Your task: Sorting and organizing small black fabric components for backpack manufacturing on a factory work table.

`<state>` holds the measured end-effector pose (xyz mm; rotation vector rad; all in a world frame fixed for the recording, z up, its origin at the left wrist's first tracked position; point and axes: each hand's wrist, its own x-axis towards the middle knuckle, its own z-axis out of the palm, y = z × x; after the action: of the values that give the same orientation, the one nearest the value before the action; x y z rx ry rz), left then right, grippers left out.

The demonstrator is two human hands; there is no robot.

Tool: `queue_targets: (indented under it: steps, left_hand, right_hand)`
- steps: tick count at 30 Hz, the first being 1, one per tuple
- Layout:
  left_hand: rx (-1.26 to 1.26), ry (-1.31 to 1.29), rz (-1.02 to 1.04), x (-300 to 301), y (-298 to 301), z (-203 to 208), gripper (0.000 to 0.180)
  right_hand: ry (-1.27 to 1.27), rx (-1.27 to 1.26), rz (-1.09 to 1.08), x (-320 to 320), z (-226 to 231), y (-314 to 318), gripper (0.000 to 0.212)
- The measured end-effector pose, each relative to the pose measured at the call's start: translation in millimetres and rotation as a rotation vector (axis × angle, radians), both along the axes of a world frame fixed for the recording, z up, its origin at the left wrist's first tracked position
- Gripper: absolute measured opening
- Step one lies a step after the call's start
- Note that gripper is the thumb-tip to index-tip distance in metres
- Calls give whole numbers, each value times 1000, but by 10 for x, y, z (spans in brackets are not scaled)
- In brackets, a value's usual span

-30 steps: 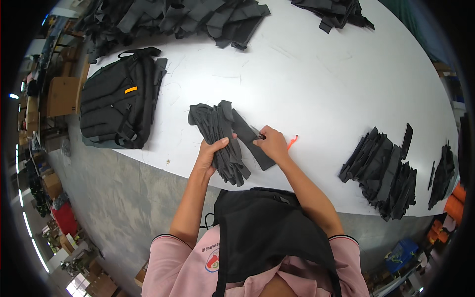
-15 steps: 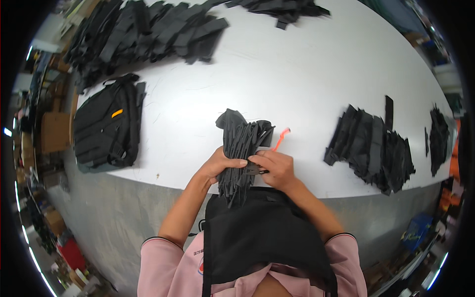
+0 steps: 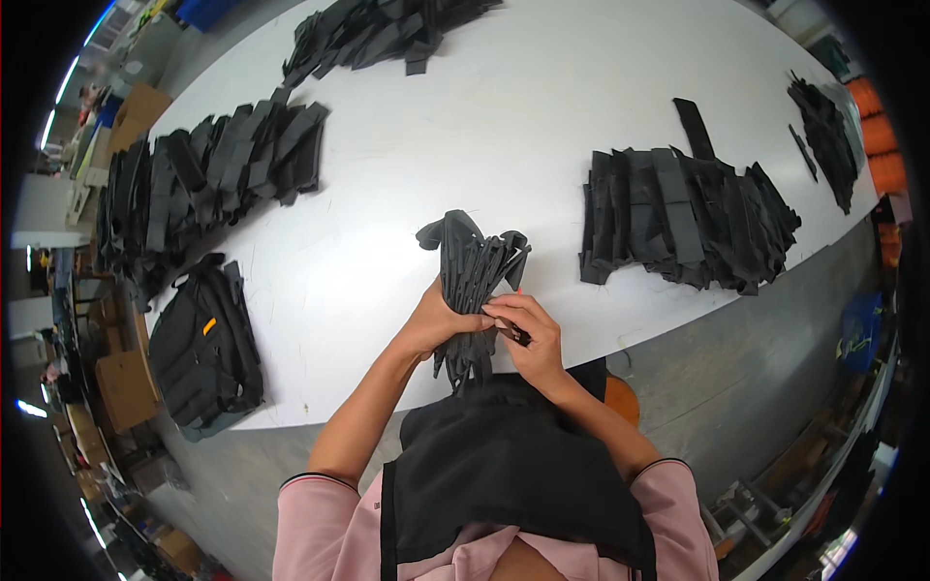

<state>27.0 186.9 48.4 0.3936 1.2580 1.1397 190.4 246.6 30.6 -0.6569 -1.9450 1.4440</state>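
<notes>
A thick bundle of black fabric strips [image 3: 469,281] stands upright in front of me, its upper ends fanned and folded over. My left hand [image 3: 438,324] wraps round its left side, thumb pressed across the front. At the bundle's right edge, my right hand [image 3: 528,334] is closed, thumb and fingertips pinching a strip. A small dark object [image 3: 521,336] shows under the curled fingers of that hand; its kind cannot be made out. Just above the right fingers, a bit of orange [image 3: 519,290] peeks out, mostly hidden.
The white table [image 3: 407,145] carries a black backpack [image 3: 206,353] at left. Piles of black strips lie at left [image 3: 208,174], far [image 3: 387,34], right [image 3: 688,218] and far right [image 3: 828,140]. A single strip [image 3: 694,128] sticks out above the right pile. Beyond the near edge is grey floor.
My view has turned, so the piles and backpack sit elsewhere in it. Both hands keep their grip on the bundle. The orange piece, long and plain before, is now nearly hidden.
</notes>
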Motion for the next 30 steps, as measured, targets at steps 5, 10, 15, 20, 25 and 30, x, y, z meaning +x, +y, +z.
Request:
queue_targets:
  steps: [5, 10, 15, 20, 25, 30]
  left_hand:
    - [45, 342, -186, -97, 553, 14, 69]
    - [325, 1077, -610, -61, 1592, 680, 81]
    - [834, 1404, -850, 748, 2731, 1158, 76]
    - [1511, 1731, -981, 1455, 3273, 805, 83]
    - [1331, 1872, -978, 1672, 3325, -33, 72]
    - [1320, 1875, -928, 1508, 3259, 170, 77]
  right_hand:
    - [14, -112, -102, 164, 140, 136, 41]
    - [-56, 2, -270, 576, 270, 314, 36]
    - [-109, -6, -475, 1029, 279, 324, 34]
    - [-187, -162, -592, 1181, 222, 220, 32]
    - [-251, -85, -700, 1365, 444, 339, 24]
    - [21, -324, -976, 1694, 760, 889, 19]
